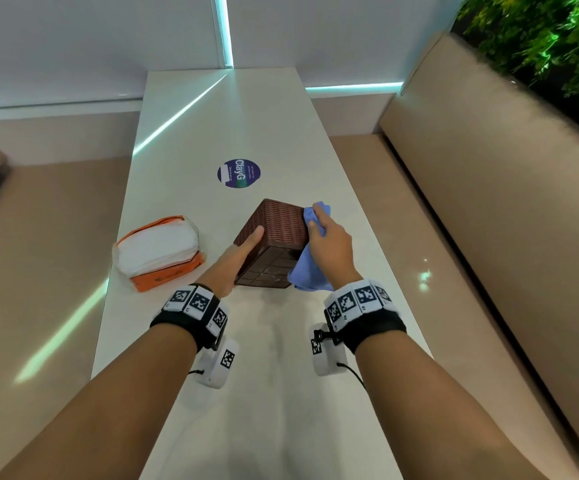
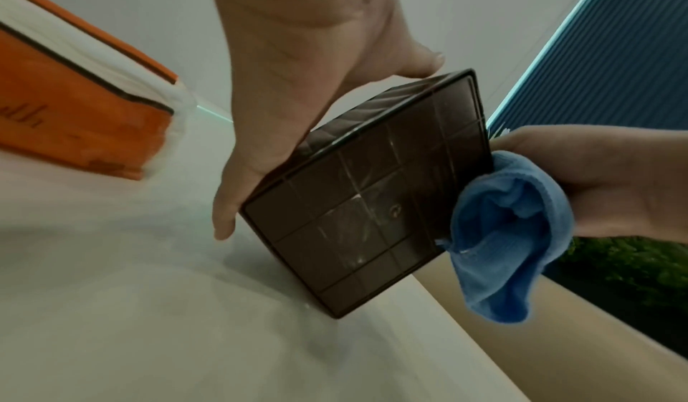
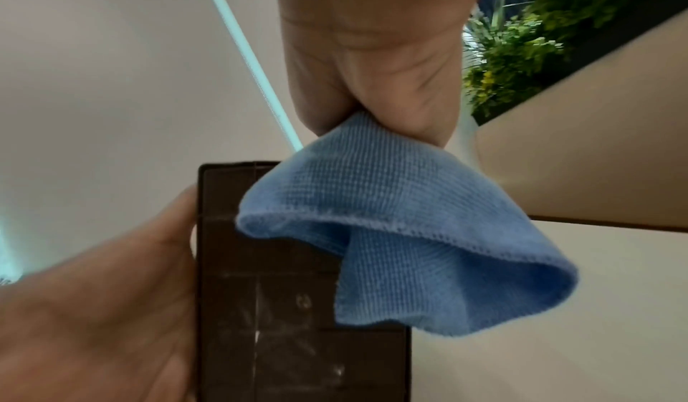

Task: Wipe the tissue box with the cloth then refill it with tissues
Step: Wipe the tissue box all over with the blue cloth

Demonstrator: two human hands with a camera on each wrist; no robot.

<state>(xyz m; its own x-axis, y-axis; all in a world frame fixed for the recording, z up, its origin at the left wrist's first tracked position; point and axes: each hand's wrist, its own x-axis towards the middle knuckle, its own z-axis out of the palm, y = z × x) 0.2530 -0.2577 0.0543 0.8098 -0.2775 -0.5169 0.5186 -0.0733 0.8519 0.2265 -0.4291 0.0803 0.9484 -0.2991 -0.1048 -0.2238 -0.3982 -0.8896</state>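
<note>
The brown woven tissue box is tipped up on the white table, its gridded base turned towards me. My left hand grips its left side, thumb lying on the upper face. My right hand holds a bunched blue cloth and presses it against the box's right side. In the right wrist view the cloth hangs from my right hand over part of the base. The box's opening is hidden.
An orange and white pack of tissues lies on the table to the left of the box. A round purple sticker sits beyond the box. Beige bench seats flank the narrow table, and green plants stand at the back right.
</note>
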